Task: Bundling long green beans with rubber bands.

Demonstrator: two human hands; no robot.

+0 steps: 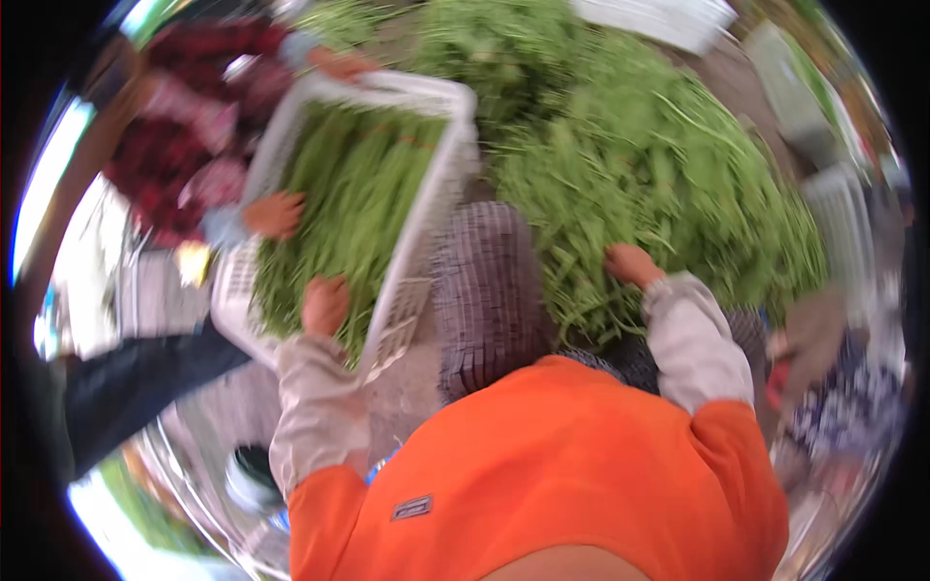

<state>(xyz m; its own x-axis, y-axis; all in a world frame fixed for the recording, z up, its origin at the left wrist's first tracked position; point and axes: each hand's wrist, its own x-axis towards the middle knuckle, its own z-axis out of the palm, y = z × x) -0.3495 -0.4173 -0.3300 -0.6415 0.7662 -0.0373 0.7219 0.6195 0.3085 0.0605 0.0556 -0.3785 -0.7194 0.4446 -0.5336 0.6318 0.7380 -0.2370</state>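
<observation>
A white plastic crate [407,254] stands at my left, filled with long green leafy vegetables [356,196] laid lengthwise, some tied with reddish bands. My left hand [325,305] is on the greens at the crate's near end, fingers curled. To the right of my knee lies a large heap of loose leafy greens [647,160]. My right hand [632,265] touches the heap's near side, its fingers bent and partly hidden. Blur keeps me from seeing whether either hand grips any stems.
Another person's hand [275,215] rests on the crate's greens, and their other hand [341,64] is at its far rim. Someone's dark-trousered leg [152,388] reaches in from the left. A white box [657,18] lies beyond the heap; a pale crate [839,225] stands right.
</observation>
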